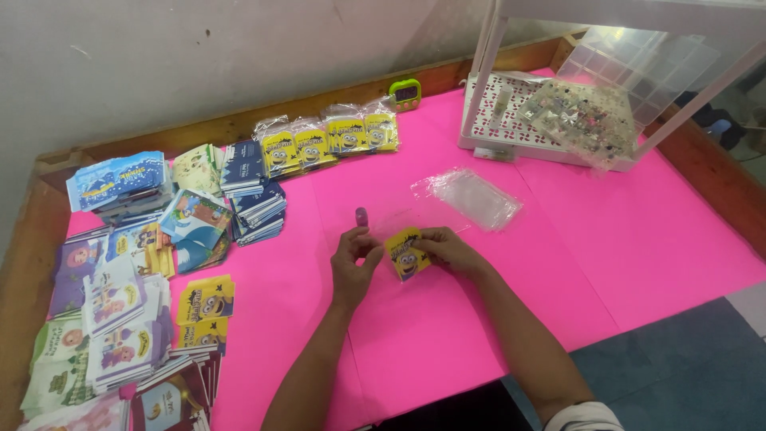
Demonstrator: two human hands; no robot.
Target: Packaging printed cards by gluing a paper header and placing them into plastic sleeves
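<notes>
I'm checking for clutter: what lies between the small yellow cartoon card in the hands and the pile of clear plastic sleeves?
In the head view, only bare pink table cover lies between the small yellow cartoon card and the clear plastic sleeves.

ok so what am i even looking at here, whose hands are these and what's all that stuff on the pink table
There is one picture, taken by a camera worn on a person's head, looking down at their own two bare hands. No machine is involved. The left hand and right hand together hold a small yellow cartoon card over a pink table with a wooden rim. A small pink object stands just beyond the left hand. Past the right hand lies a pile of clear plastic sleeves. Stacks of coloured card packs fill the left side, with a row of bagged yellow packs and a green timer at the back. At the far right stands a white frame over a tray.
</notes>
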